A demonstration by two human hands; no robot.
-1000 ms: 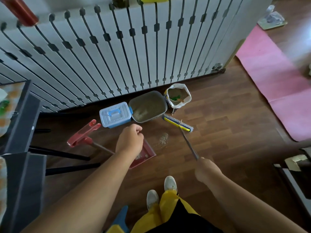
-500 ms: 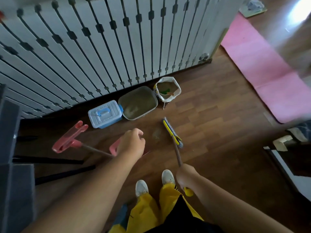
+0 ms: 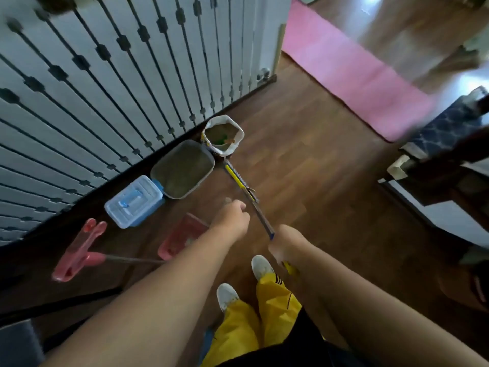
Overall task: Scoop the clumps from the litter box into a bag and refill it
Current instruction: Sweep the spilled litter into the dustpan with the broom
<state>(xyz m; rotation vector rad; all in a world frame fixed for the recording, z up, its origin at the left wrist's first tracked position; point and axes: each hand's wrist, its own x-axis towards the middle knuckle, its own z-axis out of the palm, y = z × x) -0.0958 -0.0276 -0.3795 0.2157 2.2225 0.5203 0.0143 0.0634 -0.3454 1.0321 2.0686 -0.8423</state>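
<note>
The person is standing on the wooden floor, looking down at both arms. The right hand is gripping the broom by its handle, fingers curled round it, while the yellow brush head is resting on the floor just beside the litter box and the bag. The left hand is reaching forward with its fingers curled, above the red dustpan; whether it is holding the dustpan's handle cannot be told. The litter box, filled with greyish litter, is sitting against the white railing, between the open bag and a blue lidded box. A red clip-shaped tool is lying on the floor to the left. A pink mat is lying well apart on the right.
</note>
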